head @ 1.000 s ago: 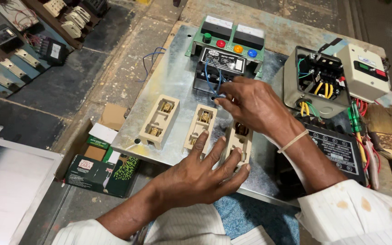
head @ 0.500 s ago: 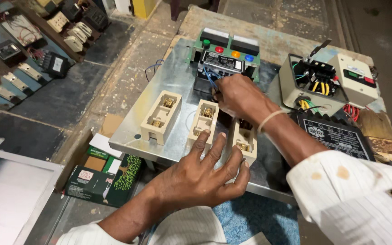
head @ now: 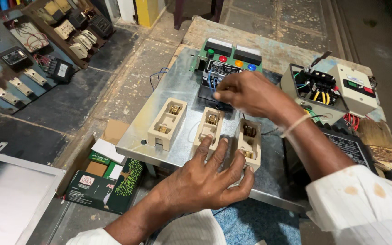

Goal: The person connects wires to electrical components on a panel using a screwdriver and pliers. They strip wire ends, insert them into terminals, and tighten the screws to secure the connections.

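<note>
Open starter box (head: 325, 93) right of frame holds coloured wires; right hand (head: 250, 93) pinches blue wire (head: 211, 81), left hand (head: 205, 181) flat, open on metal plate (head: 178, 86)

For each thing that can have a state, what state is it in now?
Left hand: flat on the metal plate, fingers spread.
Right hand: pinching blue wires at the black unit.
Three beige fuse holders: open, without carriers.
Grey starter box: cover off, wiring exposed.
Green carton: flaps open.
</note>
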